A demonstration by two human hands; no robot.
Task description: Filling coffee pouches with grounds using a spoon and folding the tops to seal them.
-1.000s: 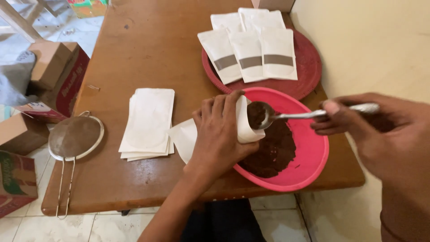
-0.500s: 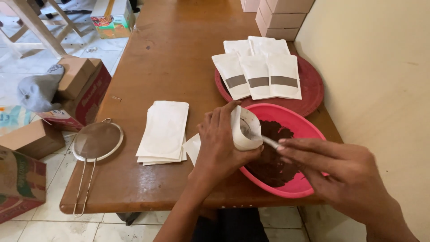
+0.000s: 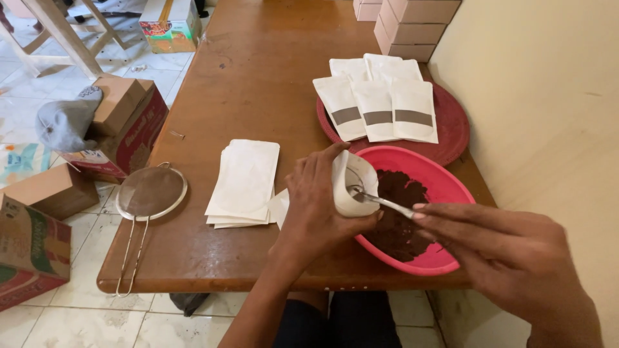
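My left hand grips an open white paper pouch, held tilted over the rim of a pink bowl with dark brown powder in it. My right hand holds a metal spoon by its handle, and the spoon's bowl sits inside the pouch's mouth. A stack of flat white pouches lies on the wooden table just left of my left hand.
A dark red tray behind the bowl carries several white pouches with grey windows. A metal sieve lies at the table's left edge. White boxes stand at the back. Cardboard boxes sit on the floor at left. A wall is at right.
The spoon, loaded with powder above the bowl a second ago, has gone into the pouch's mouth. My right hand dropped lower and nearer; the view shifted slightly.
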